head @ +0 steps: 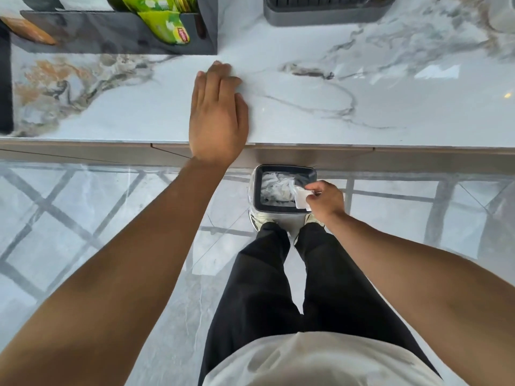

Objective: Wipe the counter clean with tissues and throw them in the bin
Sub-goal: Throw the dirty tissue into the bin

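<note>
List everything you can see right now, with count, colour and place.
counter: one, white marble with grey veins, across top
organiser: one, dark grey, counter top left
tea packets: several, green, in organiser
rack: one, grey, counter top centre
bin: one, dark rim, on floor below counter edge
used tissues: several, white, crumpled in bin
tissue: one, white, pinched above bin
floor: pale tiles, grey lines
left hand: flat on counter edge
right hand: over bin, holding tissue
legs: black trousers, pale shoes
</note>
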The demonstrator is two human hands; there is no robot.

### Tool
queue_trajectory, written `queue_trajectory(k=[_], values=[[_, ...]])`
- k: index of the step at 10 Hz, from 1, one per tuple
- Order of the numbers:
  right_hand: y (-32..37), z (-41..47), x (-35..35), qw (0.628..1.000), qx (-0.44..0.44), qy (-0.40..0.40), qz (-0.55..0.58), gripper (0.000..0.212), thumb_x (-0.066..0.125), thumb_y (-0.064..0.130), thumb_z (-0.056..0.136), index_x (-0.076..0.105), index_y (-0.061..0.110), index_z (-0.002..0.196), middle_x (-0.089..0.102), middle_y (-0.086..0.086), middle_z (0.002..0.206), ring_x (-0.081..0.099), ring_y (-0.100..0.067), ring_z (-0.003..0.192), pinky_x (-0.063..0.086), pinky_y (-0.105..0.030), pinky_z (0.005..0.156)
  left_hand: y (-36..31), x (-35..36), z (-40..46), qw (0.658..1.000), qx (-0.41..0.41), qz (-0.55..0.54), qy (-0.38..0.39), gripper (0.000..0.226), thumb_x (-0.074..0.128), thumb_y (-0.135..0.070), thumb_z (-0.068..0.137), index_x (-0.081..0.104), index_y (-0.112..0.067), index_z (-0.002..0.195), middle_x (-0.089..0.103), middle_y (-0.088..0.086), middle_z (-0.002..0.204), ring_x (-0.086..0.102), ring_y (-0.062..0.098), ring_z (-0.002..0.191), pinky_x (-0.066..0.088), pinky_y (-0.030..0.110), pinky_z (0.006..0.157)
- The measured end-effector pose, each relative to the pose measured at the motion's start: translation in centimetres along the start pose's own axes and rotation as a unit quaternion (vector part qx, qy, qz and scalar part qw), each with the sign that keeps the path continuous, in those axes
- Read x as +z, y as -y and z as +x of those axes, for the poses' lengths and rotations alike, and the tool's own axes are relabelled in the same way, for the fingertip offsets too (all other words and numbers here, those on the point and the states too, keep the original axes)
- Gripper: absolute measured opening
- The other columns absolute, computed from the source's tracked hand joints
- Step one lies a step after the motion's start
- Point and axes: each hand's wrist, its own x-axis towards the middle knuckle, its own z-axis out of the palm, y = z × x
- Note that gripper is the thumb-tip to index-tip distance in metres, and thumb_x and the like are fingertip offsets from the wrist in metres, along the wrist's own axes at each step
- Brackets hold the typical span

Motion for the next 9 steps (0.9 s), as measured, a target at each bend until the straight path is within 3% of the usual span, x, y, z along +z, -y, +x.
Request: queue_trajectory(k=[1,2,3,4,5,6,8,9], values=[[-0.8,0.4,0.8,1.000,0.021,-0.002,-0.004,0.031,0.061,0.008,0.081,0.072,0.021,0.107,0.073,-0.002,0.113,0.067,-0.019,0.100,0.048,-0.022,0.085,-0.5,0.1,-1.6,0.999,0.021,-0.002,-0.038,0.023,0.048,-0.002,0.085,0.064,-0.003,0.101,0.062,0.017,0.111,0.055,0.036,0.104,0.044,0.048,0.091],[-1.3,1.0,1.5,0.999,0.028,0.000,-0.020,0.030,0.060,0.009,0.081,0.073,0.023,0.105,0.073,-0.001,0.113,0.067,-0.020,0.101,0.048,-0.023,0.084,-3.4,1.3,-8.0,0.997,0.065,0.028,-0.017,0.018,0.051,-0.010,0.084,0.065,-0.009,0.096,0.061,0.014,0.097,0.050,0.031,0.088,0.034,0.043,0.077],[-1.4,1.6,2.2,0.999,0.028,0.003,-0.017,0.031,0.060,0.007,0.080,0.073,0.020,0.105,0.074,-0.001,0.111,0.067,-0.020,0.101,0.047,-0.021,0.084,-4.3,3.0,-12.6,0.996,0.056,0.005,0.069,0.017,0.053,-0.011,0.085,0.066,-0.008,0.096,0.060,0.014,0.094,0.050,0.032,0.086,0.035,0.043,0.076],[-1.6,2.7,3.3,1.000,0.030,0.007,0.005,0.031,0.061,0.005,0.080,0.073,0.017,0.106,0.075,-0.004,0.110,0.068,-0.018,0.098,0.046,-0.019,0.082,-3.1,6.0,-16.5,0.972,-0.006,0.017,0.233,0.025,0.051,-0.013,0.084,0.063,-0.007,0.105,0.059,0.013,0.103,0.054,0.033,0.094,0.042,0.044,0.081],[-2.0,3.6,4.3,0.999,0.030,0.012,0.006,0.031,0.062,0.006,0.080,0.073,0.018,0.107,0.074,-0.003,0.110,0.068,-0.017,0.097,0.045,-0.018,0.081,-2.0,7.7,-17.2,0.956,-0.042,0.031,0.288,0.032,0.048,-0.014,0.083,0.060,-0.008,0.112,0.058,0.013,0.110,0.054,0.033,0.101,0.045,0.045,0.086],[-2.7,4.8,5.4,0.998,0.048,0.019,0.031,0.034,0.063,0.013,0.079,0.069,0.022,0.111,0.072,-0.001,0.115,0.067,-0.017,0.103,0.048,-0.022,0.088,-0.6,9.8,-16.5,0.946,-0.070,0.048,0.313,0.044,0.042,-0.020,0.082,0.052,-0.008,0.123,0.055,0.014,0.120,0.052,0.033,0.108,0.046,0.046,0.091],[-3.6,5.0,5.4,0.997,0.060,0.022,0.052,0.034,0.066,0.018,0.081,0.065,0.022,0.115,0.067,-0.003,0.125,0.065,-0.016,0.107,0.051,-0.030,0.096,0.2,11.0,-15.1,0.931,-0.091,0.053,0.349,0.049,0.053,-0.014,0.081,0.048,-0.005,0.129,0.052,0.018,0.129,0.051,0.037,0.114,0.046,0.050,0.096],[-3.7,4.5,4.7,0.997,0.058,0.014,0.058,0.031,0.065,0.019,0.083,0.066,0.023,0.113,0.067,-0.002,0.125,0.064,-0.016,0.109,0.050,-0.027,0.094,0.1,10.7,-14.5,0.932,-0.093,0.053,0.346,0.051,0.053,-0.015,0.081,0.047,-0.006,0.131,0.050,0.018,0.131,0.051,0.037,0.116,0.045,0.050,0.097]])
